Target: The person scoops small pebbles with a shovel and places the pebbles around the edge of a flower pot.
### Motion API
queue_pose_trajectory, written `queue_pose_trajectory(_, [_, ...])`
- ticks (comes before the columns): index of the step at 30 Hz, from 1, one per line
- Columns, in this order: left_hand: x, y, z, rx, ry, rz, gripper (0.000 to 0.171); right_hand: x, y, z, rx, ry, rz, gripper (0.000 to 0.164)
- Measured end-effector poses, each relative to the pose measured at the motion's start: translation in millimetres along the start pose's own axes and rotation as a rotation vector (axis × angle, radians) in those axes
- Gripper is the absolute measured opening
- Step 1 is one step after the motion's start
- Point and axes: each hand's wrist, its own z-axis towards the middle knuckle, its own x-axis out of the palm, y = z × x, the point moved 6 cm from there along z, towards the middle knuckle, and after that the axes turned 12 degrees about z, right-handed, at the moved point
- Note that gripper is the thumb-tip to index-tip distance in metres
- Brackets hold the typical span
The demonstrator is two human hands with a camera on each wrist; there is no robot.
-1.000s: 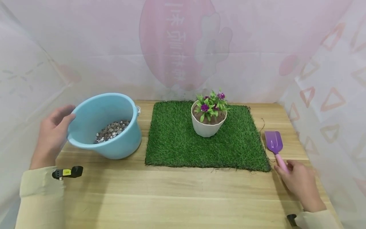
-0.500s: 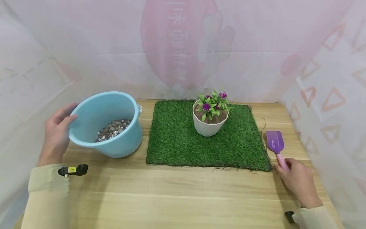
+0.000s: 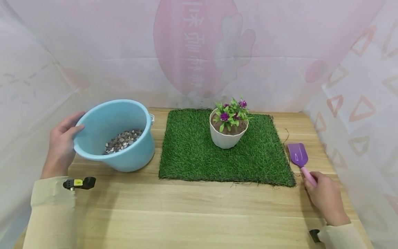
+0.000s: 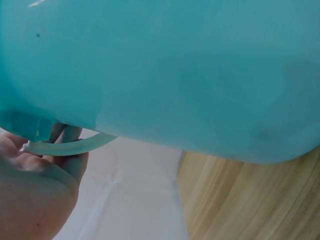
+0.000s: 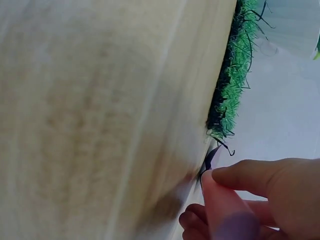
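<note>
My left hand (image 3: 62, 147) grips the rim of a light blue bucket (image 3: 136, 152) at its left side, thumb over the edge. Grey and white pebbles (image 3: 122, 141) lie in the bucket. The left wrist view shows my fingers beside the rim and the pale bucket handle (image 4: 75, 146), with the blue wall (image 4: 165, 75) above. At the right, my right hand (image 3: 326, 197) holds a small hand shovel (image 3: 298, 154) by its pink handle. Its purple blade points away from me. In the right wrist view, thumb and fingers lie around the pink handle (image 5: 222, 205).
A green artificial grass mat (image 3: 192, 155) lies mid-table. On it stands a white flowerpot (image 3: 224, 140) with brown soil and a purple-flowered plant (image 3: 230, 116). The wooden table (image 3: 192, 214) meets printed cloth walls (image 3: 124, 76) at the back and sides.
The shovel's blade has swung slightly left and my right fingers have shifted around its handle. My left hand stays on the bucket rim. The head view has shifted a little.
</note>
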Motion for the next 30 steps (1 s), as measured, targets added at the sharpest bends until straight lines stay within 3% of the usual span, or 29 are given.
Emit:
queue_pose_trajectory(9, [-0.1, 0.2, 1.0, -0.016, -0.008, -0.022, 0.05, -9, 4, 0, 0.009, -0.049, 0.062, 0.041])
queue_pose_trajectory(21, [-0.8, 0.9, 1.1, 0.003, -0.008, -0.052, 0.049, -18, 1, -4, 0.095, -0.128, 0.148, 0.043])
queue_pose_trajectory(30, [-0.5, 1.0, 1.9, -0.016, 0.018, -0.001, 0.05, -24, 3, -3, 0.107, -0.181, 0.156, 0.042])
